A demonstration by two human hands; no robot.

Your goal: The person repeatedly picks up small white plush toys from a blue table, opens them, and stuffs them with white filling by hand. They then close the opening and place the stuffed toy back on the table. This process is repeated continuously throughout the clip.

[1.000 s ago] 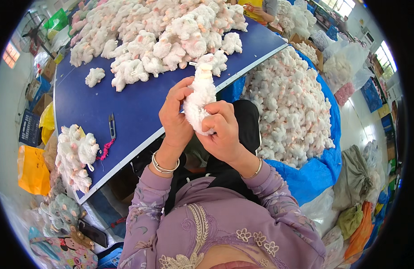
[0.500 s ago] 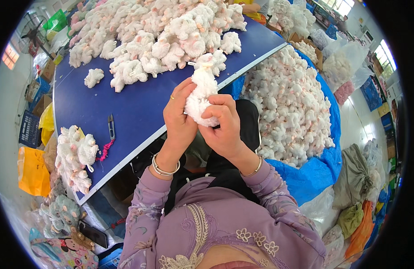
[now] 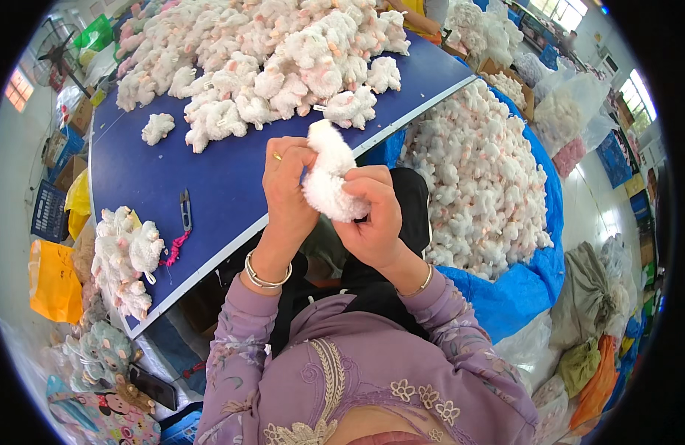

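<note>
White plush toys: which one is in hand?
The plush toy gripped between the left hand and right hand; the others nearby lie on the blue table or heaped inside blue sheeting.

A blue table (image 3: 224, 178) spans the upper left and centre of the frame, its upper part covered by a heap (image 3: 283, 52) of white and pinkish plush. One small piece (image 3: 158, 128) lies apart, just beyond the heap's lower left. Snips (image 3: 185, 211) with a pink cord (image 3: 176, 246) lie near a smaller pile (image 3: 124, 256) at the table's lower-left corner.
</note>
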